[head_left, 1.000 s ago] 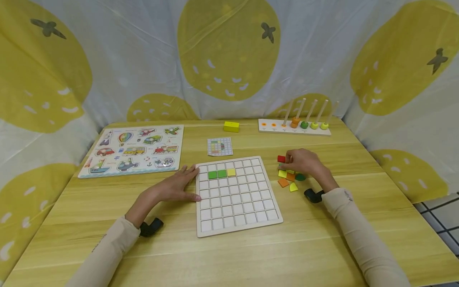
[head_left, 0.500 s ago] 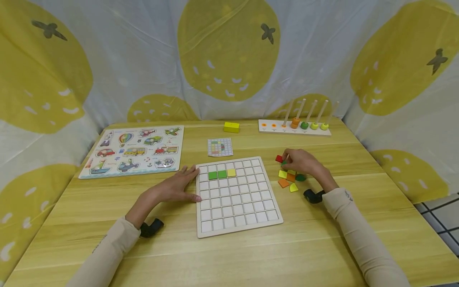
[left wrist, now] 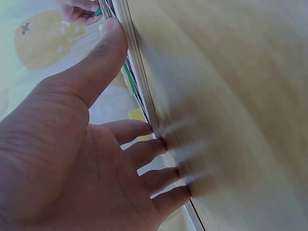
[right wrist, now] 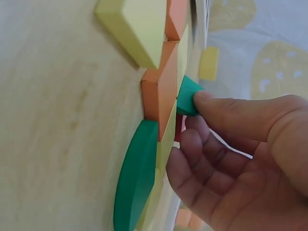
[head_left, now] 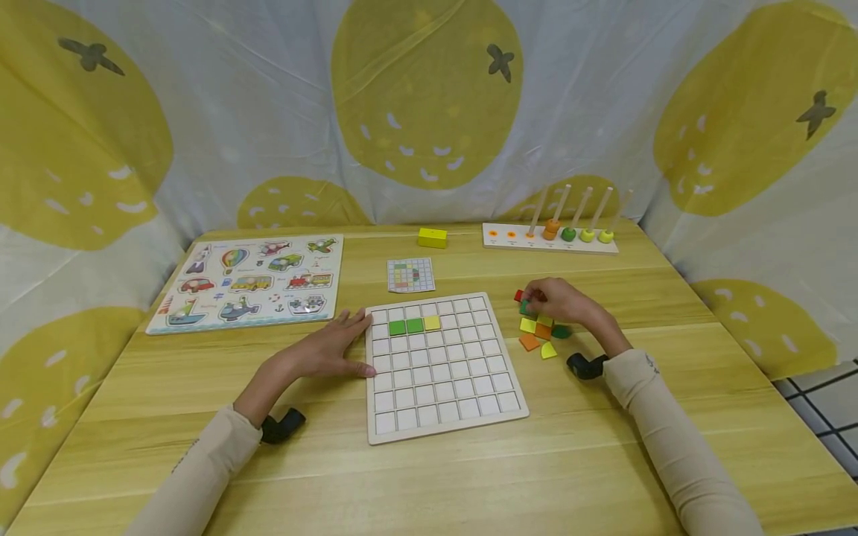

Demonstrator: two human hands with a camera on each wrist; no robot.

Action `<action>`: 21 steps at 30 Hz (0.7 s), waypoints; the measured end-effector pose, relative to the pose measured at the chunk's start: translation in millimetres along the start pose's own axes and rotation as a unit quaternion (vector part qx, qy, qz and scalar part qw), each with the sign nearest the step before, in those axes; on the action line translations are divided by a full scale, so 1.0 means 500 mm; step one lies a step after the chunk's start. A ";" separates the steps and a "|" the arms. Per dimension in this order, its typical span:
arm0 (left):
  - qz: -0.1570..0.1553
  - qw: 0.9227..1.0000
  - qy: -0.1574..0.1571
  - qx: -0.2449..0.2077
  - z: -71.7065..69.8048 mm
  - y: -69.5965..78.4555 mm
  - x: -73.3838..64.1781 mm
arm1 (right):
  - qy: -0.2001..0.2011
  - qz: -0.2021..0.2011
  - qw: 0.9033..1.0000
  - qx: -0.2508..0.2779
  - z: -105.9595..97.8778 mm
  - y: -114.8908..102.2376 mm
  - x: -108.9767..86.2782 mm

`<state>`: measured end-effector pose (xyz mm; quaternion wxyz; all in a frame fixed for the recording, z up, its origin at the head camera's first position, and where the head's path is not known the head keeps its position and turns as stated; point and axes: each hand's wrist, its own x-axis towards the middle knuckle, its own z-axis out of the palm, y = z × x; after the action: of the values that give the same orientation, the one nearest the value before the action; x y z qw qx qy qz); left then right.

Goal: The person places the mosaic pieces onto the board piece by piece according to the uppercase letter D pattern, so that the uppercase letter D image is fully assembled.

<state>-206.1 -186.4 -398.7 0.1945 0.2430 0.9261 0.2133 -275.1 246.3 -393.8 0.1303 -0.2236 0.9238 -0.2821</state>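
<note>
A white grid board (head_left: 439, 372) lies at the middle of the table, with two green square tiles (head_left: 406, 326) and one yellow tile (head_left: 432, 322) in its cells. My left hand (head_left: 330, 345) rests at the board's left edge, fingers spread and thumb touching the rim. To the right of the board, my right hand (head_left: 561, 299) pinches a green tile (right wrist: 188, 96) between thumb and fingers, low over the pile. Around it lie yellow tiles (head_left: 527, 325), orange tiles (head_left: 529, 342), a dark green leaf-shaped piece (right wrist: 137, 173) and a red tile (head_left: 518, 295), partly hidden by my fingers.
Behind the board are a small pattern card (head_left: 411, 275) and a yellow block (head_left: 432, 238). A vehicle puzzle board (head_left: 251, 286) lies at back left, a peg stand with beads (head_left: 550, 240) at back right. A fruit-print curtain (head_left: 268, 112) borders the table.
My right hand has shifted slightly left over the pile, and more of the green tile shows beneath its fingers. The red tile has slid a little left. My left hand stays put.
</note>
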 end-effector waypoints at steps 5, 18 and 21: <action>0.003 1.000 0.000 -0.004 -0.002 0.001 0.000 | 0.003 -0.001 1.000 0.023 -0.001 -0.006 0.003; 0.005 1.000 0.001 -0.004 -0.002 0.002 -0.002 | -0.008 -0.059 0.994 0.089 0.008 -0.046 0.023; 0.004 1.000 0.000 -0.005 -0.002 0.002 -0.002 | -0.028 -0.051 0.992 0.108 0.014 -0.059 0.032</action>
<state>-205.3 -186.4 -397.2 0.1947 0.2460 0.9240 0.2187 -276.6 213.5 -384.4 0.1646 -0.2631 0.8712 -0.3805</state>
